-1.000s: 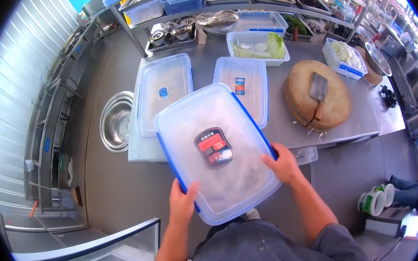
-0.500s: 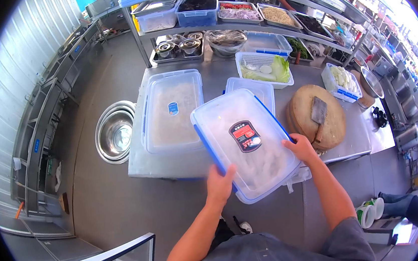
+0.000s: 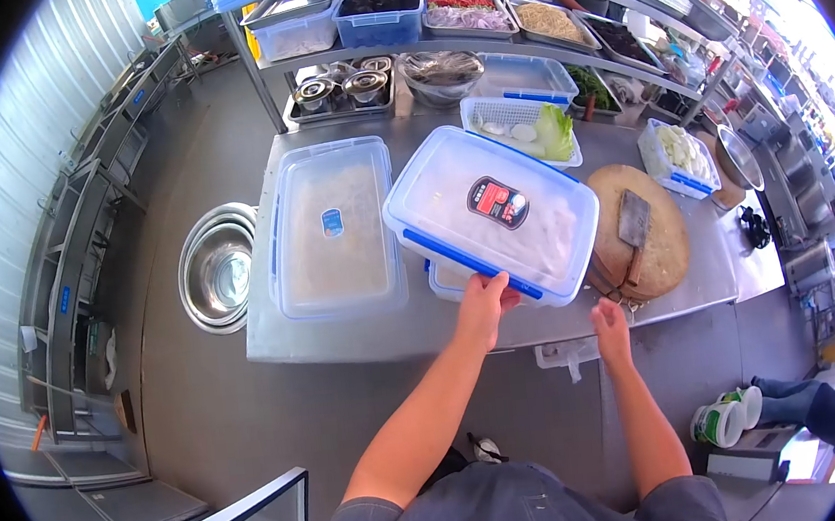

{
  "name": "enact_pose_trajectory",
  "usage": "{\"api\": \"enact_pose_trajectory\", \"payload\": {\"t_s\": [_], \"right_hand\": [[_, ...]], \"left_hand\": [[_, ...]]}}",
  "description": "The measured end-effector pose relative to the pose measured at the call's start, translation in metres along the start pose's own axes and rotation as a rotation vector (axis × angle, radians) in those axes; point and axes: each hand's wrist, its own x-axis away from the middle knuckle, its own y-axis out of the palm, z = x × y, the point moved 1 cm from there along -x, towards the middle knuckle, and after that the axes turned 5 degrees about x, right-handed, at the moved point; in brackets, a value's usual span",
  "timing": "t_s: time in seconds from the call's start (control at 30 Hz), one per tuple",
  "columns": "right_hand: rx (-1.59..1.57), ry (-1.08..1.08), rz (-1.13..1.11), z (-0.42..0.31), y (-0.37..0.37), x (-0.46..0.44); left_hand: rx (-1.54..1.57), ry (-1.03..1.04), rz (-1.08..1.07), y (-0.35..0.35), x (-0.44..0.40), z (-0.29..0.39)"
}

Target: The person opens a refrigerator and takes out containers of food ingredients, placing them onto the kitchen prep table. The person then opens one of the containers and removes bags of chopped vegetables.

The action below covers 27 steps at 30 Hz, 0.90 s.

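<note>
A clear plastic storage box (image 3: 545, 223) with blue latches, a red-and-black label and pale contents blurred through the lid is tilted above the steel table. My left hand (image 3: 486, 309) is closed on its front edge, thumb by the blue latch strip. Just off the box's front right corner is my right hand (image 3: 612, 330), apart from it, with nothing in it and fingers loosely curled but not closed. Partly hidden beneath the held box is another clear container (image 3: 448, 284). To the left lies a larger lidded box (image 3: 338, 268) with a blue label.
A cleaver (image 3: 634, 220) rests on a round chopping block (image 3: 674, 261) at right. Behind stands a basket (image 3: 484, 113) with leafy greens; white cut vegetables (image 3: 684, 154) fill a tub farther right. Shelves (image 3: 318, 59) carry food trays. Steel bowls (image 3: 223, 274) sit left of the table (image 3: 345, 340).
The storage box has moved away from me over the table and turned, its latch side now facing me. My right hand has let go of it; my left hand has shifted right along with it.
</note>
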Motion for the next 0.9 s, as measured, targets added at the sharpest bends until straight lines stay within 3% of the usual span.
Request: {"api": "enact_pose_trajectory", "payload": {"t_s": [0.1,0.2,0.27,0.3,0.33,0.37,0.4,0.47,0.57,0.67,0.9], "right_hand": [[0.004,0.258,-0.209,0.096,-0.004,0.042],[0.182,0.332,-0.298,0.173,-0.023,0.111],[0.563,0.364,-0.394,0.231,-0.046,0.15],[0.623,0.514,-0.459,0.24,-0.057,0.169],[0.784,0.344,-0.585,0.295,-0.071,0.183],[0.607,0.721,-0.538,0.328,-0.082,0.197],[0.621,0.675,-0.512,0.378,-0.092,0.207],[0.622,0.492,-0.682,0.25,-0.08,0.199],[0.802,0.381,-0.77,0.35,-0.075,0.133],[0.281,0.58,-0.535,0.22,-0.003,0.1],[0.119,0.282,-0.73,0.103,0.09,0.023]], "left_hand": [[-0.146,0.043,-0.071,-0.007,0.001,0.01],[-0.312,-0.052,-0.091,-0.047,0.033,0.029],[-0.33,-0.095,-0.028,-0.097,0.061,0.026],[-0.358,-0.129,0.046,-0.127,0.077,0.022],[-0.381,-0.158,0.127,-0.158,0.095,0.018],[-0.406,-0.197,0.216,-0.186,0.113,0.015],[-0.425,-0.233,0.315,-0.213,0.133,0.012],[-0.532,-0.256,0.44,-0.269,0.169,-0.002],[-0.515,-0.299,0.568,-0.301,0.212,0.0],[-0.501,-0.208,0.662,-0.312,0.228,0.0],[-0.505,0.065,0.785,-0.301,0.279,-0.028]]}}
